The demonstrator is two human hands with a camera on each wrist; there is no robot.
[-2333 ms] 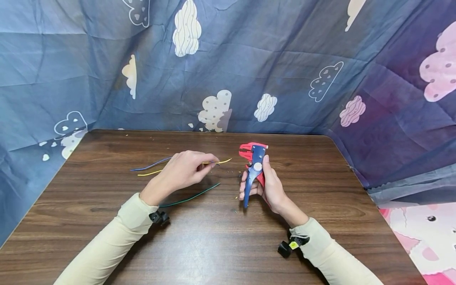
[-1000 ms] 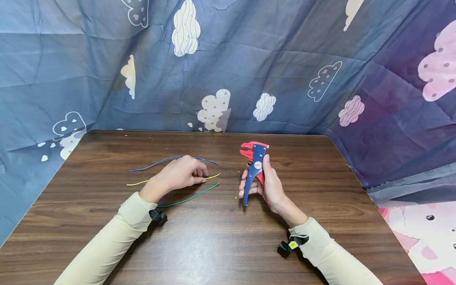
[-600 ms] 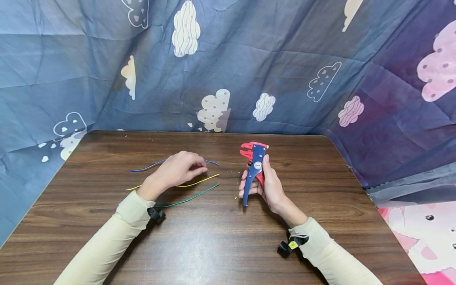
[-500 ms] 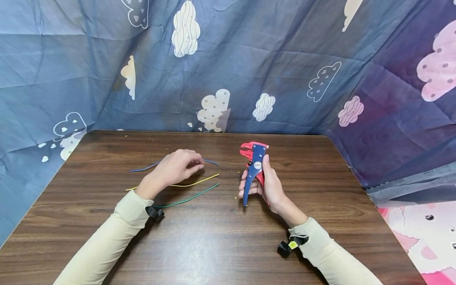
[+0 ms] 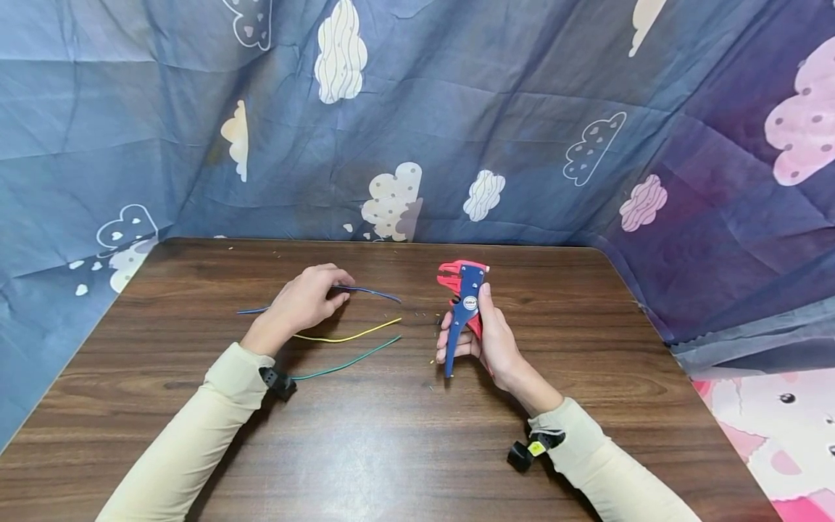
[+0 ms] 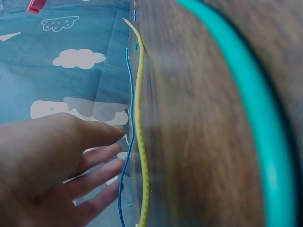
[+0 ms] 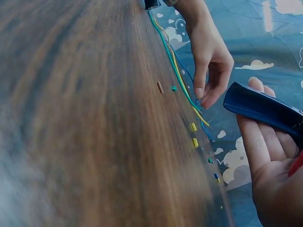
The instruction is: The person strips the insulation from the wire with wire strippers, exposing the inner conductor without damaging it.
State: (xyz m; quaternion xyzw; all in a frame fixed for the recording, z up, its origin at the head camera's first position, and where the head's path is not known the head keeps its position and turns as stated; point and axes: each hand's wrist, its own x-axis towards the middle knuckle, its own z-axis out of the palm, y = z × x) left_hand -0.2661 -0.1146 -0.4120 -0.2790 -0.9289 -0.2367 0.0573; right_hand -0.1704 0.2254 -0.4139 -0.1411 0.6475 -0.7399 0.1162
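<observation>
My left hand (image 5: pixel 301 304) hovers over the blue wire (image 5: pixel 375 291) at the left of the table, fingers loosely bent. In the left wrist view its thumb and fingers (image 6: pixel 97 165) are spread apart beside that wire; whether they touch it I cannot tell. Nearer to me lie the yellow wire (image 5: pixel 355 336) and the green wire (image 5: pixel 352 361), roughly side by side. My right hand (image 5: pixel 489 341) holds a red and blue wire stripper (image 5: pixel 468 301) upright, its red head pointing left. The thumb lies along the tool's side and the fingers go behind the handle.
Small cut-off bits lie about the wood-grain table (image 5: pixel 365 449), such as a yellow scrap (image 7: pixel 195 142) and a green scrap (image 7: pixel 173 88). Cloud-printed blue cloth (image 5: pixel 417 123) hangs behind the table's far edge.
The left hand has let go of the yellow wire, which now lies between the blue and green ones. It has then moved up and left to the blue wire. The right hand stays nearly still.
</observation>
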